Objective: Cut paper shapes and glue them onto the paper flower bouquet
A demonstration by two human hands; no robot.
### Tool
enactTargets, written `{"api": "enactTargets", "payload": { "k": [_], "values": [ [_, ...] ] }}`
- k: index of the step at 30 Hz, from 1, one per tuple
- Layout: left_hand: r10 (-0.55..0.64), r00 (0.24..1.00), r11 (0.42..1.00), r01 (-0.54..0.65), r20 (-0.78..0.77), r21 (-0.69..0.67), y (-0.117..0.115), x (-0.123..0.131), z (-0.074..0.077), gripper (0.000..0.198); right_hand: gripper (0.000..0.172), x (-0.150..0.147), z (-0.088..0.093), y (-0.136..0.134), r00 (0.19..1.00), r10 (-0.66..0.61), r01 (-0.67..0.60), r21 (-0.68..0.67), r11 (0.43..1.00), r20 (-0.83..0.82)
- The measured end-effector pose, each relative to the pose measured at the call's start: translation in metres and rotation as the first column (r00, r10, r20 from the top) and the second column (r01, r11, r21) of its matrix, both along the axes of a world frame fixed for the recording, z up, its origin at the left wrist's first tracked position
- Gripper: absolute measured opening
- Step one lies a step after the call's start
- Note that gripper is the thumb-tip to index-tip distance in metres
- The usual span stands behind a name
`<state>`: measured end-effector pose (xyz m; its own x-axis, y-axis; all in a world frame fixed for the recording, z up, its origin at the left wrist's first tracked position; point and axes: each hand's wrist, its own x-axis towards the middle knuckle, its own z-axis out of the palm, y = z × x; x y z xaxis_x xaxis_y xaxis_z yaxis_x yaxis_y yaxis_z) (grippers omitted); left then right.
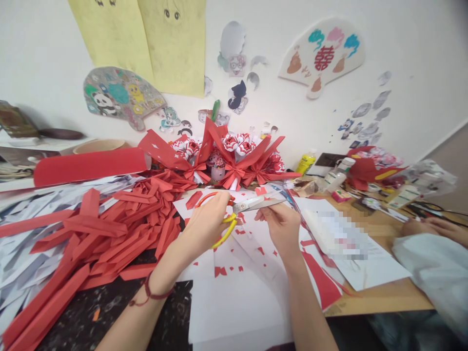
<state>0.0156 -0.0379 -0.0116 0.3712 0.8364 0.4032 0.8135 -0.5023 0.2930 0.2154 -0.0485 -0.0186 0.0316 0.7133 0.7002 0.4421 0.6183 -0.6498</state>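
My left hand (pixel 212 214) is closed around a pair of scissors (pixel 249 203) with yellow and orange-red handles. Their blades point right, slightly apart, toward my right hand (pixel 283 224). The fingers of that hand are pinched together just by the blades; what they hold is too small or hidden to make out. Small red paper scraps (pixel 221 271) lie scattered below both hands on white paper sheets (pixel 241 307). Left of my left hand is a large heap of folded red paper strips (pixel 120 234).
Folded white strips (pixel 25 273) lie at far left, beside a red paper roll (pixel 91 165). Red-wrapped paper bouquets (pixel 234 165) stand against the wall. A bottle (pixel 338 174) and a yellow bottle (pixel 306 162) stand at back right. Another person's sleeve (pixel 435 273) and hands are at right.
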Motion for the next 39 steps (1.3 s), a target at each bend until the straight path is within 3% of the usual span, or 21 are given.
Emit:
{"api": "enactTargets", "payload": {
  "k": [39],
  "values": [
    [0.006,0.997,0.999,-0.003,-0.073,0.046,-0.0007,-0.0023,0.0013,0.016,0.029,0.0032,-0.0016,0.0021,1.0,-0.005,0.005,-0.021,1.0,0.005]
  ]
}}
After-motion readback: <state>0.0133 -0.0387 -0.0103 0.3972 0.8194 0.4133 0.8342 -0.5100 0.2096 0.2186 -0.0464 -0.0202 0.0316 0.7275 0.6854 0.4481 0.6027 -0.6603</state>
